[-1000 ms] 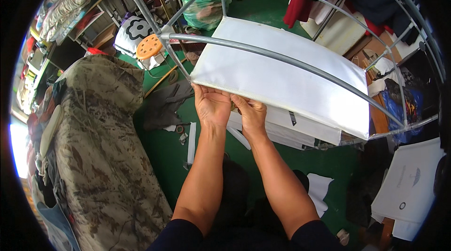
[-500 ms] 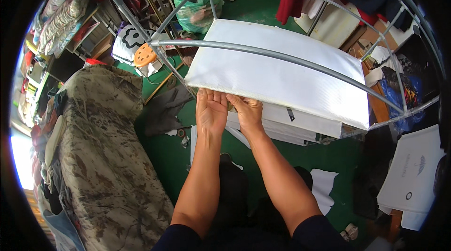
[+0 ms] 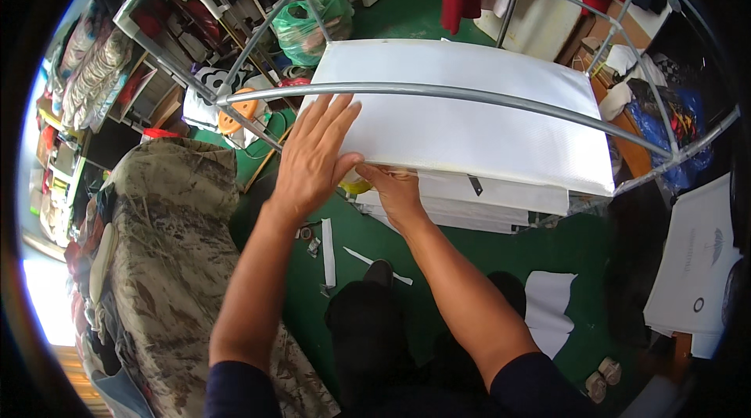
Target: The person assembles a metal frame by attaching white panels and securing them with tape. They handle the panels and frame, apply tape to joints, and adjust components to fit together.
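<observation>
A white sheet-covered panel [image 3: 469, 113] lies inside a frame of grey metal tubes [image 3: 438, 91]. Over its near left corner is my left hand [image 3: 307, 160], palm down with fingers stretched out, the fingertips close to the tube. My right hand [image 3: 399, 195] is closed at the panel's near edge, thumb toward the left hand. A yellow rounded thing, seemingly a roll of tape [image 3: 357, 185], shows just under the edge between the two hands. My right fingers are partly hidden beneath the panel's edge.
White layers [image 3: 501, 207] hang below the panel. On the green floor lie a white strip [image 3: 328, 252] and a white sheet piece [image 3: 547, 310]. A camouflage cloth [image 3: 180, 261] covers something bulky at left. A green plastic bag [image 3: 313, 27] stands behind; a white box [image 3: 692, 269] is at right.
My left hand has turned from palm up under the edge to palm down over the panel's corner, moving left and up. My right hand has shifted slightly left. The view has shifted.
</observation>
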Motion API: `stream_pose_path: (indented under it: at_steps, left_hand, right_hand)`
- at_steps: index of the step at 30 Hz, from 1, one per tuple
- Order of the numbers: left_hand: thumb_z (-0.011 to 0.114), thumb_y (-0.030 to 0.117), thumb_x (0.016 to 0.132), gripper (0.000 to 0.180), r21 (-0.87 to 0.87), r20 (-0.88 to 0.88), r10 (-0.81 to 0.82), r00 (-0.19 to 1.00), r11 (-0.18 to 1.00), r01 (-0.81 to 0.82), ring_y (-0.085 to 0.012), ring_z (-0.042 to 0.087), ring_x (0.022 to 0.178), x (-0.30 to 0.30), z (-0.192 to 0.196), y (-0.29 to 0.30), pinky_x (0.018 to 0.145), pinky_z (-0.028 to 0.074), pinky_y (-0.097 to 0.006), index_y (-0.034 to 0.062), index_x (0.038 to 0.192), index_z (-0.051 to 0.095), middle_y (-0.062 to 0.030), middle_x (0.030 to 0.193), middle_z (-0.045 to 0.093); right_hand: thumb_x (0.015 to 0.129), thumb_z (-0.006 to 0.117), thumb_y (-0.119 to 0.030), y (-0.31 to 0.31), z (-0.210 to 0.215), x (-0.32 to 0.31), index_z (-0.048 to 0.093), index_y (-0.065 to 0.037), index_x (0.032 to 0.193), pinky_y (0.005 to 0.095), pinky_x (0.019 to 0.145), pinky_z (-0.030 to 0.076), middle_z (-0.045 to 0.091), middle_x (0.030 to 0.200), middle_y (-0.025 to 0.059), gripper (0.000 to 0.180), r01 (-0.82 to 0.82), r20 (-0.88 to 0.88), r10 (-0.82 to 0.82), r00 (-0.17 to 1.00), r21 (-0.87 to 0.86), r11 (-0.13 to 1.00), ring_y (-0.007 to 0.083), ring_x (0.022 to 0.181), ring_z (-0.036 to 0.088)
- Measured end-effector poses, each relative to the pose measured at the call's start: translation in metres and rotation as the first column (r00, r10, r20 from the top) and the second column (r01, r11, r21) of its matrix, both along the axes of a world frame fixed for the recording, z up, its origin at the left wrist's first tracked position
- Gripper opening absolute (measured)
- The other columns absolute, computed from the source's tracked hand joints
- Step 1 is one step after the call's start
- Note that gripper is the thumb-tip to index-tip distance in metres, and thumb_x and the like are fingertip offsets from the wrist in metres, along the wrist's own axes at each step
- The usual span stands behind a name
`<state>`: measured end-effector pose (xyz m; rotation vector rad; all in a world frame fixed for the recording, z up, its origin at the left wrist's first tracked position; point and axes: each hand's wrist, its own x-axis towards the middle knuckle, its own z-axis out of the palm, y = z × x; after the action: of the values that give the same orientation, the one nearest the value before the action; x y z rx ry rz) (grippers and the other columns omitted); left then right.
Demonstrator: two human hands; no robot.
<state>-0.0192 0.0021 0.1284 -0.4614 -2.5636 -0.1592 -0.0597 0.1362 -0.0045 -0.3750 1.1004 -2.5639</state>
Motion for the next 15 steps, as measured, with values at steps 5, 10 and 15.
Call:
stream_pose_path:
  at_steps: [5, 10, 15]
  left_hand:
    - [0.047, 0.059, 0.094, 0.08, -0.145, 0.186, -0.063, 0.981, 0.985, 0.09, -0.0346, 0.033, 0.147, -0.027, -0.008, -0.022, 0.121, 0.025, -0.049, 0.0064, 0.153, 0.035, -0.0164, 0.157, 0.039]
    - [0.046, 0.065, 0.087, 0.09, -0.173, 0.264, -0.127, 0.956, 0.969, 0.176, -0.0325, 0.03, 0.149, -0.029, -0.012, -0.023, 0.122, 0.025, -0.048, 0.0063, 0.154, 0.034, -0.0131, 0.159, 0.036]
    - [0.053, 0.059, 0.084, 0.09, -0.196, 0.287, -0.134, 0.949, 0.961, 0.195, -0.0303, 0.03, 0.149, -0.032, -0.014, -0.021, 0.122, 0.026, -0.047, 0.0056, 0.153, 0.034, -0.0121, 0.16, 0.035]
  right_hand:
    - [0.09, 0.072, 0.0, 0.0, -0.001, -0.002, 0.067, -0.003, 0.118, 0.0298, 0.09, 0.052, 0.071, 0.111, 0.0043, 0.029, -0.003, -0.046, 0.003, 0.999, 0.01, 1.0, 0.0136, 0.102, 0.066]
    - [0.088, 0.077, -0.006, 0.004, 0.001, -0.001, 0.07, -0.002, 0.115, 0.0274, 0.088, 0.052, 0.072, 0.11, 0.0051, 0.028, -0.055, 0.045, 0.054, 0.998, 0.035, 0.998, 0.0116, 0.1, 0.065]
    - [0.088, 0.079, -0.012, 0.015, -0.001, -0.006, 0.072, -0.004, 0.111, 0.0235, 0.074, 0.049, 0.072, 0.105, 0.0031, 0.026, -0.144, 0.098, 0.139, 0.986, 0.055, 0.988, 0.0087, 0.089, 0.063]
